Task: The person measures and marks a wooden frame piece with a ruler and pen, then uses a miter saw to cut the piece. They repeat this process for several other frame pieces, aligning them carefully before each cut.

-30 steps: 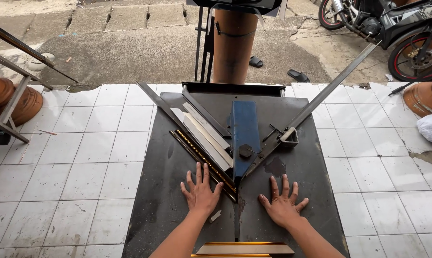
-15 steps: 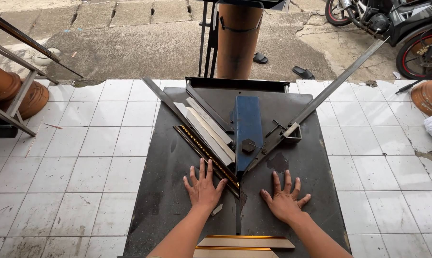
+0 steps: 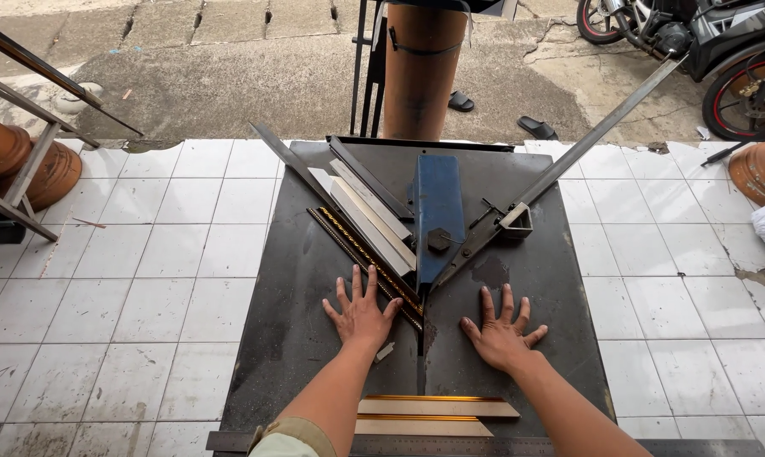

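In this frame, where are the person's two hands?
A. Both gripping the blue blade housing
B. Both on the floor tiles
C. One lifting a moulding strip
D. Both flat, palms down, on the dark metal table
D: the left hand and right hand lie spread flat on the dark metal table, holding nothing.

Both forearms extend from the near edge toward the far side. Left hand (image 3: 362,315) and right hand (image 3: 499,332) lie palm-down, fingers spread and straight, side by side but apart, holding nothing.
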